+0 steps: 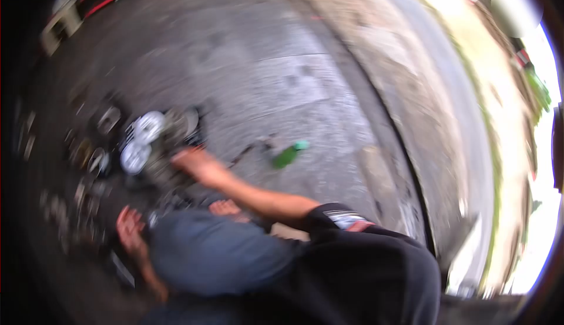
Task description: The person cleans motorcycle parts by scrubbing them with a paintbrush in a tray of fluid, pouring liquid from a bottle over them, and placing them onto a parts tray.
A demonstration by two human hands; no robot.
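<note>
The view is blurred throughout; fine detail cannot be read. A metal assembly (150,127) sits on the dark floor (223,49), left of centre. It carries two pale round discs (136,156), set side by side with their round faces turned up toward the viewer. The line through the discs runs from near left to far right. The assembly's remaining body extends right of the discs; its own long axis cannot be fixed because the right hand and blur obscure it.

The right hand (197,163) is at the near right side of the assembly, its arm reaching in from the right, fingers pointing left. Whether it grips a part or merely lies over it cannot be told. The left hand (130,228) is nearer and further left, short of the assembly, with fingers parted in a wide, loose attitude and pointing away from the wearer.

Smaller loose parts (88,201) lie scattered along the left side; individual types are not legible. A green bottle (286,157) stands or lies to the right of the assembly, its long axis running near left to far right, teal cap (301,144) at the far right end. Grey cloth (217,254) and black cloth (370,272) occupy the near area.
</note>
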